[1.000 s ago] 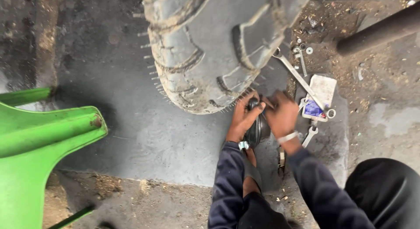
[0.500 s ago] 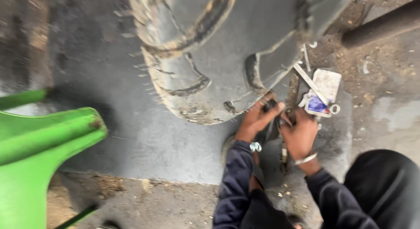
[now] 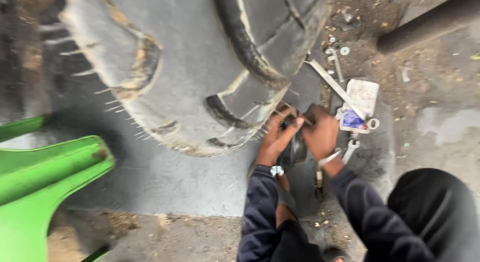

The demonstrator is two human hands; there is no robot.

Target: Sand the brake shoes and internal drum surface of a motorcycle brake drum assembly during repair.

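Down low, nearest me, two dark-sleeved arms reach forward over a bent knee in black cloth. Both hands meet on a small dark round part (image 3: pixel 294 147) just below the edge of the big tyre (image 3: pixel 200 67). The left hand (image 3: pixel 276 137) curls its fingers over the top of that part, and the right hand (image 3: pixel 320 134) is closed around its other side, seemingly to hold it steady between them; what exactly each finger pinches I cannot tell through the blur. Just beside the right hand lie a flat metal wrench (image 3: pixel 334 87) across a small white packet (image 3: pixel 361 104), with loose washers (image 3: pixel 340 49) and a spring beyond, kept within reach. Everything rests on a grey concrete slab (image 3: pixel 165 177) bordered by brown dirt. A green plastic chair (image 3: pixel 45 182) stands at the left, a dark pipe (image 3: pixel 430 19) farthest off.
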